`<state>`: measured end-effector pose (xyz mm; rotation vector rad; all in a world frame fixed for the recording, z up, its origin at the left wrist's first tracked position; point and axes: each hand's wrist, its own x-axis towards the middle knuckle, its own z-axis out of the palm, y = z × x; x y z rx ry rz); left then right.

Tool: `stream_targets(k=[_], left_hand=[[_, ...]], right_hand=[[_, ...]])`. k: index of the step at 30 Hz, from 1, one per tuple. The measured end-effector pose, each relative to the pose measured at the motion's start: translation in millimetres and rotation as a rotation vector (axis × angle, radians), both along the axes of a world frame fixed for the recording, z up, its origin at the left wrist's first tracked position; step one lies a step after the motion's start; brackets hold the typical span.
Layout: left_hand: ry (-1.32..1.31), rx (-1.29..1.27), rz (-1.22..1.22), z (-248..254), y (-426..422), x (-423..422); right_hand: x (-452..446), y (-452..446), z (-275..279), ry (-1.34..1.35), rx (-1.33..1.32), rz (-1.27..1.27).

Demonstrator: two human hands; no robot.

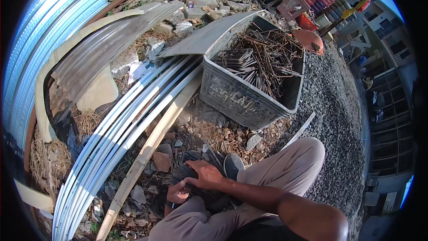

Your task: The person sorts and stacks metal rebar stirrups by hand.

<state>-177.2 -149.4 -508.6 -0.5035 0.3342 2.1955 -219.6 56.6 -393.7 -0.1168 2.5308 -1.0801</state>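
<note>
A stack of dark bent metal rods, looking like rebar stirrups [180, 169], lies on the rubble in front of my lap. My right hand [206, 175] reaches over the stack's near side, fingers stretched and thumb apart. Just below it, my left hand [177, 193], with a band on the wrist, is close to the stack with its fingers curled. Whatever the left fingers hold, if anything, is hidden. More rusty stirrups [263, 60] fill a grey plastic tub [243, 102] beyond my knees.
Long white pipes [133, 107] and a wooden pole [154, 143] run along my left. A corrugated clear sheet [102, 53] lies behind them. Gravel [332, 102] spreads on the right, and broken bricks and stones surround my shoe [233, 166].
</note>
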Motion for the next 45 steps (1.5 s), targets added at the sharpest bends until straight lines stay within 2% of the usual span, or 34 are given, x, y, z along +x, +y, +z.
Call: stream_targets(k=[1,4,7,10,13,14,15,16,17,19,21,22,24,30,31,34,36,37,40,41,44,45], left_hand=[[0.008,-0.011,0.012,10,3,-5],[0.015,-0.02,-0.159,3,2,-11],[0.038,-0.012,-0.117,-8,1,-5],[0.131,-0.097,-0.116,-10,3,-6],[0.007,0.079,-0.056,-5,4,-11],[-0.007,0.0,-0.004,0,5,-6],[-0.018,-0.078,0.042,36,15,-15],[-0.022,-0.153,0.091,56,22,-22],[-0.009,-0.11,0.09,49,23,-21],[0.02,-0.036,0.082,30,18,-17],[0.014,-0.023,0.083,33,17,-19],[0.008,-0.017,0.085,35,19,-19],[-0.017,-0.035,0.089,35,18,-17],[-0.034,-0.114,0.069,45,3,-15],[-0.1,-0.09,0.063,44,-5,-13],[-0.199,0.006,0.075,57,-24,-8],[-0.234,-0.02,0.002,67,-39,-8],[-0.247,-0.037,-0.031,82,-41,-22],[-0.262,-0.439,-0.135,149,-29,-59],[-0.247,-0.387,-0.163,164,-26,-75],[-0.147,-0.591,-0.327,189,-34,-112],[-0.243,-0.472,-0.315,202,-36,-126]], right_hand=[[0,-1,-5,0.0,0.03,0.026],[1,-8,-2,-0.144,0.137,0.018],[3,-16,12,0.105,0.161,0.041],[0,-25,-1,-0.091,0.16,0.035],[-9,-4,-2,-0.128,-0.178,0.021],[-17,4,-4,-0.307,-0.551,-0.2],[-34,16,-14,-0.179,-0.698,-0.375],[-59,33,-2,-0.142,-0.927,-0.683],[-83,53,12,-0.104,-1.15,-0.997],[-117,93,23,0.063,-1.468,-1.282],[-141,116,42,0.251,-1.497,-1.459],[-147,124,47,0.313,-1.565,-1.459],[-154,131,52,0.331,-1.687,-1.535],[-160,132,42,0.426,-1.695,-1.54],[-161,134,39,0.461,-1.694,-1.508],[-168,135,40,0.453,-1.675,-1.601],[-171,137,38,0.453,-1.687,-1.674],[-174,137,37,0.448,-1.652,-1.72],[-182,138,45,0.413,-1.625,-1.802],[-183,138,50,0.389,-1.616,-1.823],[-184,146,60,0.293,-1.649,-1.899],[-186,151,65,0.182,-1.599,-1.972]])
